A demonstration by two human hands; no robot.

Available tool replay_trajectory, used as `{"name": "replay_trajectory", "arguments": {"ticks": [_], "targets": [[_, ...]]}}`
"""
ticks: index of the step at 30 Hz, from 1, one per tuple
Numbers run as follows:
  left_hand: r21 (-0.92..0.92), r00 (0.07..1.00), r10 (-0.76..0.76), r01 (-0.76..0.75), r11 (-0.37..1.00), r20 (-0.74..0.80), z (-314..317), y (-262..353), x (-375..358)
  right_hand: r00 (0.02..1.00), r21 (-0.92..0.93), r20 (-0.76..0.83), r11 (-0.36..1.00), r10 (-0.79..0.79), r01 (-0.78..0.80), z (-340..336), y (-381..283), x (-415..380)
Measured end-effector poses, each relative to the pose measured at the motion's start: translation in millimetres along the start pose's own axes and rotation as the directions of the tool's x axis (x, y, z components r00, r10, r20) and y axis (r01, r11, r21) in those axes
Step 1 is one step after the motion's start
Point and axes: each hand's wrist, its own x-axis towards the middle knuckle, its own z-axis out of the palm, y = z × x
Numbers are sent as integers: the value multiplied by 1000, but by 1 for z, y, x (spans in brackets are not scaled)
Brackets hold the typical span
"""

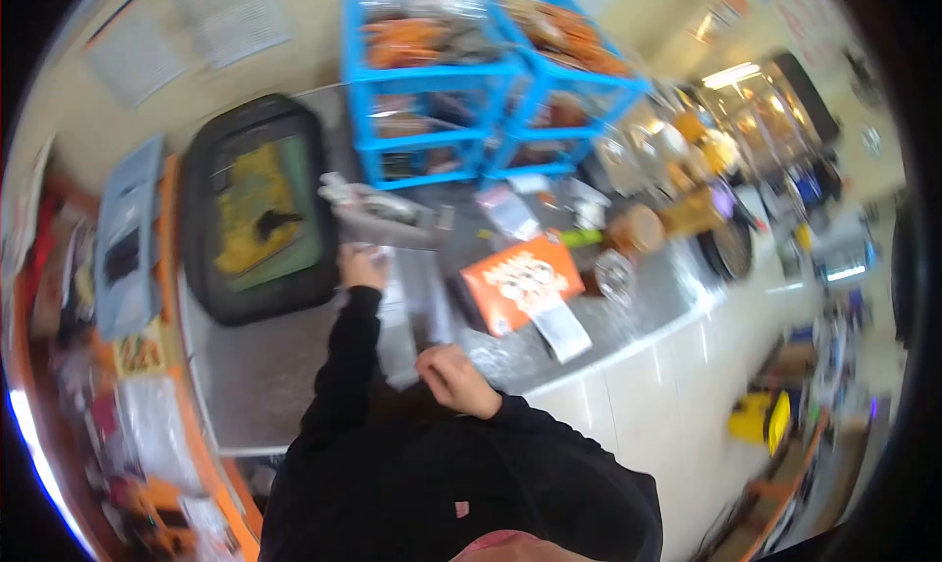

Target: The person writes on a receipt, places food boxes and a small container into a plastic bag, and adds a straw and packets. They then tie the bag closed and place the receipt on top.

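Observation:
My left hand [363,270] reaches forward over the metal counter, just below a long pale-grey device [392,219] whose kind is blurred. Its fingers are smeared by motion, beside the upper edge of a whitish sheet [394,312]. Closer to my body, my right hand [459,381] is closed with curled fingers. It is at the near end of a clear plastic strip or bag [428,302]; whether it grips the plastic is hidden. An orange box with white print [522,281] lies right of the plastic, with a white paper slip [562,331] against its front.
A black tray [201,238] holding a yellow-green item stands at left. Blue stacked baskets [437,72] with bagged goods stand at the back. Jars and a round-lidded container [636,230] crowd the right side. The counter's front edge [628,343] runs diagonally above a tiled floor.

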Motion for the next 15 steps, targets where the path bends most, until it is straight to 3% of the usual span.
{"name": "replay_trajectory", "arguments": {"ticks": [1,2,3,4,6,7,8,9,10,12,13,15], "targets": [[114,981,144,-130,985,-128,-6,4,-5,999,100,33,995,24,-27,-18,-11,-12],[148,938,221,-187,971,-265,-2,10,-10,980,268,77,943,184,-198,-40,-18,-27],[117,955,191,-168,979,-227,-1,13,-14,937,436,150,830,315,-348,-62,-24,-42],[152,932,252,-219,964,-261,4,5,-19,943,446,69,835,327,-322,-83,-24,-56],[-124,911,174,-235,964,-374,-25,41,-47,923,640,-82,730,376,-240,-131,-16,-85],[-149,843,197,-308,940,-501,-46,77,-69,885,674,-200,714,421,-188,-152,-6,-101],[-46,693,256,-385,922,-674,-53,104,-91,847,691,-320,716,424,-97,-172,9,-115],[-137,647,349,-578,804,-678,-35,114,-115,762,663,-435,744,480,-90,-188,25,-130],[-232,664,501,-702,673,-556,-30,144,-132,679,684,-482,722,553,-102,-205,31,-135],[-556,620,745,-720,414,-247,-21,205,-166,675,663,-514,745,529,-78,-234,71,-152],[-662,642,758,-620,422,-118,-7,240,-174,681,649,-509,755,526,-98,-245,94,-158],[-708,679,734,-518,479,0,53,274,-177,705,637,-474,758,528,-139,-261,131,-163]]}}
